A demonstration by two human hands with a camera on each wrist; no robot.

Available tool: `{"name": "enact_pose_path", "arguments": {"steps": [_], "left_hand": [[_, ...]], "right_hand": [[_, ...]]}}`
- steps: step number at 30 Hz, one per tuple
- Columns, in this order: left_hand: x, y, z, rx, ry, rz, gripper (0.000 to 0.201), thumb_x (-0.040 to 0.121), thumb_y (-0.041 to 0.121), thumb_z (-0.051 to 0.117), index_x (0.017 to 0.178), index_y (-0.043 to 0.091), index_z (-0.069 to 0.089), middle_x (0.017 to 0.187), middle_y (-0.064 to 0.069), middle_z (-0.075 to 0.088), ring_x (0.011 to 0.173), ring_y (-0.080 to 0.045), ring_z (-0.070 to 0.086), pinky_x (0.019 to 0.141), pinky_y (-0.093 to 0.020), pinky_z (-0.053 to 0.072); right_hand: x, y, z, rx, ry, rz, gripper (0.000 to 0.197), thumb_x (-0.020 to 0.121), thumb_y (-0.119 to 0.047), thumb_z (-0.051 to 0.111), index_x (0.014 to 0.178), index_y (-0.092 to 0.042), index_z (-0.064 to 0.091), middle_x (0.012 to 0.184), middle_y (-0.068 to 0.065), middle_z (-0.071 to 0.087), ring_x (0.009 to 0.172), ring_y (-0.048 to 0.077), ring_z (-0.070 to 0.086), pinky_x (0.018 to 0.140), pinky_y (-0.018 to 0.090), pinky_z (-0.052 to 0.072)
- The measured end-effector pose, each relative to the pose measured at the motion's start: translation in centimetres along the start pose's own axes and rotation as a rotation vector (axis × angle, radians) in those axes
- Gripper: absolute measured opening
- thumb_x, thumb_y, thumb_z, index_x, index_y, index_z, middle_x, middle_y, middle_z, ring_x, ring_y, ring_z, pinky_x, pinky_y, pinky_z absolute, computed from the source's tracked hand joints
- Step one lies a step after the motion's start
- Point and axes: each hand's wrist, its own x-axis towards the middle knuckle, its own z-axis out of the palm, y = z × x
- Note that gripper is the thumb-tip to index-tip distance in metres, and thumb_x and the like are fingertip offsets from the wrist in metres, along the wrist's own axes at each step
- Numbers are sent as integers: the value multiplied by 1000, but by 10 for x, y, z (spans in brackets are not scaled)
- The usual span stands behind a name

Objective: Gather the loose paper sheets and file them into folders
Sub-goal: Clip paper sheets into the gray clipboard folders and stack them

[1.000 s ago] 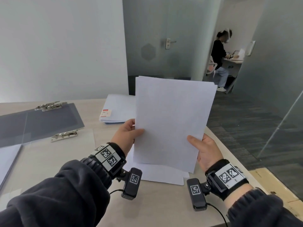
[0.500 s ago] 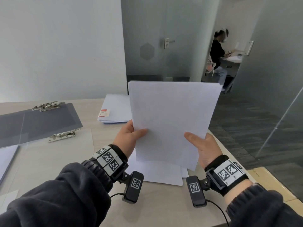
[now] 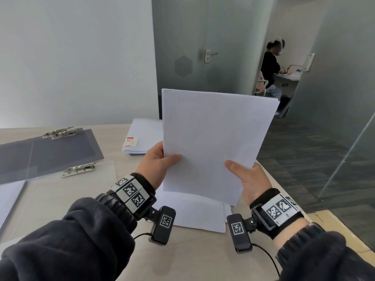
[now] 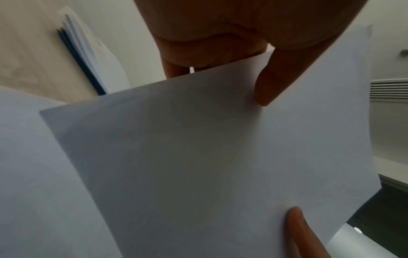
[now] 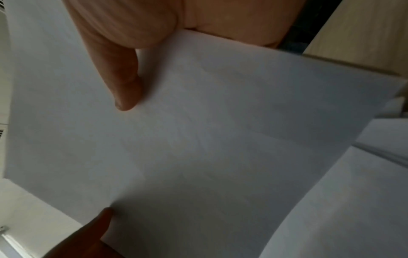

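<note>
I hold a thin stack of white paper sheets point(image 3: 213, 138) upright above the table, between both hands. My left hand point(image 3: 157, 161) pinches its left edge, thumb on the front face. My right hand point(image 3: 246, 177) pinches the lower right edge the same way. The wrist views show the sheets point(image 4: 209, 157) point(image 5: 209, 139) close up with a thumb laid across them. More loose white sheets point(image 3: 194, 211) lie flat on the table under my hands. A grey clip folder point(image 3: 50, 153) lies open at the left, its metal clips showing.
A second stack of papers point(image 3: 146, 136) with a red-and-white label sits at the table's far edge. A transparent sleeve point(image 3: 67, 191) lies in front of the grey folder. The table's right edge runs beside my right wrist. A person sits at a desk beyond the doorway point(image 3: 272, 67).
The held stack has turned from tilted to nearly square and upright, and both hands have shifted with it a little higher above the table.
</note>
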Motion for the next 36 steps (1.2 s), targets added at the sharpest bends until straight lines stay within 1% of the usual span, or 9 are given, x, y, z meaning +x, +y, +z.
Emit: {"name": "enact_pose_path", "arguments": {"steps": [4, 10, 16, 19, 21, 23, 27, 30, 36], "left_hand": [[-12, -20, -6, -13, 19, -62, 49, 73, 5, 68, 122, 7, 61, 112, -8, 74, 101, -22, 71, 83, -32, 58], [-20, -37, 5, 73, 33, -168, 21, 93, -1, 60, 109, 10, 69, 92, 4, 78, 82, -10, 73, 69, -19, 55], [-21, -20, -11, 50, 36, -201, 22, 90, -1, 63, 111, 6, 68, 102, -9, 76, 87, -22, 72, 77, -31, 59], [-26, -9, -39, 56, 110, -235, 31, 77, 10, 70, 108, 6, 68, 100, -12, 76, 85, -27, 72, 81, -39, 58], [-35, -4, -67, 72, 169, -267, 21, 85, 2, 68, 105, 7, 68, 97, -12, 76, 80, -27, 72, 77, -37, 58], [-48, -2, -97, 95, 228, -316, 19, 91, -5, 60, 105, 7, 66, 91, -10, 76, 74, -25, 72, 68, -35, 60], [-82, -3, -159, 148, 325, -433, 24, 91, -9, 57, 111, 3, 64, 93, -13, 76, 77, -31, 72, 70, -39, 60], [-107, 1, -197, 189, 378, -550, 25, 92, -3, 56, 112, 11, 64, 99, -12, 74, 82, -32, 71, 69, -40, 58], [-144, 22, -262, 393, 452, -737, 28, 87, 3, 50, 104, 15, 66, 92, -12, 70, 70, -26, 64, 67, -36, 55]], "right_hand": [[-9, 16, -3, -48, -10, 80, 15, 86, -6, 72, 100, -10, 76, 104, 13, 77, 98, 32, 73, 80, 39, 57], [-18, 15, -11, -104, 50, 111, 10, 89, -7, 72, 97, -11, 76, 97, 9, 78, 88, 24, 75, 73, 34, 57], [-10, 12, 1, -194, 37, 99, 9, 90, -17, 74, 96, -12, 78, 100, 11, 78, 97, 32, 74, 95, 52, 54], [-6, 19, 28, -283, -44, 97, 18, 92, -25, 71, 105, -14, 76, 105, 6, 77, 101, 28, 73, 100, 53, 52], [-4, 25, 52, -333, -124, 100, 24, 90, -30, 65, 111, -20, 72, 108, 0, 77, 103, 23, 72, 101, 49, 52], [-3, 33, 77, -374, -203, 126, 21, 92, -24, 58, 109, -25, 70, 104, 1, 76, 96, 20, 72, 90, 43, 55], [-1, 52, 127, -532, -311, 256, 16, 93, -9, 51, 104, -7, 62, 82, 8, 63, 68, 22, 58, 56, 30, 48], [-1, 69, 166, -601, -403, 323, 16, 92, -3, 52, 103, -5, 65, 80, 9, 59, 68, 24, 49, 51, 27, 38], [-11, 106, 234, -707, -568, 405, 16, 92, 1, 55, 98, -10, 66, 82, 9, 69, 57, 20, 62, 39, 22, 43]]}}
